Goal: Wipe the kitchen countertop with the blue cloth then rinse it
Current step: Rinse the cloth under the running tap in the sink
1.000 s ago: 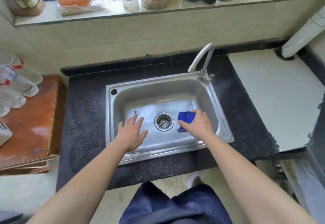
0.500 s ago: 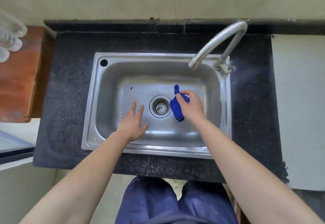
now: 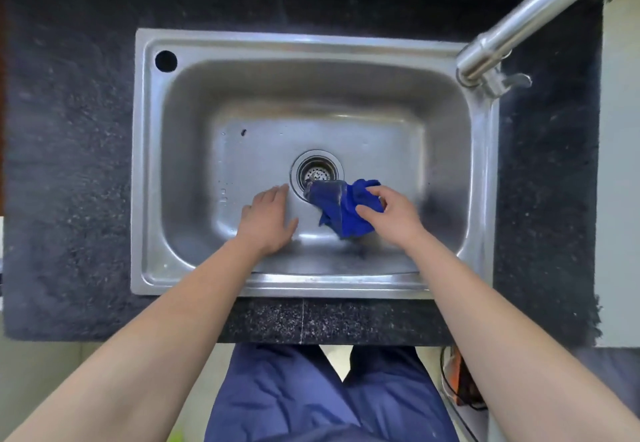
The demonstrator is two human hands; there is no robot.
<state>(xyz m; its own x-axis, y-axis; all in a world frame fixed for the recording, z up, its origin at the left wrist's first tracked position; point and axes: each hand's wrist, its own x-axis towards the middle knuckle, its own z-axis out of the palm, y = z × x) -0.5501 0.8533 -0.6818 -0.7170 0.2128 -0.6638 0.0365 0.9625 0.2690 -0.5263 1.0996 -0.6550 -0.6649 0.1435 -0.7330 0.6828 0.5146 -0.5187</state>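
- Head view: the right hand (image 3: 391, 219) gripped the blue cloth (image 3: 341, 207), its fingers (image 3: 375, 193) and thumb curled round the bunched part. The loose end hung to the left of those fingers, inside the sink (image 3: 145, 164), with its tip over the edge of the drain (image 3: 317, 173).
- The left hand (image 3: 268, 219) held nothing. It lay flat with straight fingers (image 3: 273, 192), just left of the cloth and beside the drain. Whether it touched the steel could not be told.
- The faucet (image 3: 519, 22) stood at the sink's back corner, well beyond and to the right of the right fingers. Its outlet was out of frame, and no stream showed in the basin.
- The dark counter (image 3: 69, 164) lay all round the sink, away from both hands.
- With the cloth down in the basin, the step in hand looked like the rinse rather than the wipe.
- The next move called for water: one hand would reach back to the tap lever (image 3: 516, 79), while the cloth stayed over the basin to be wetted and squeezed.
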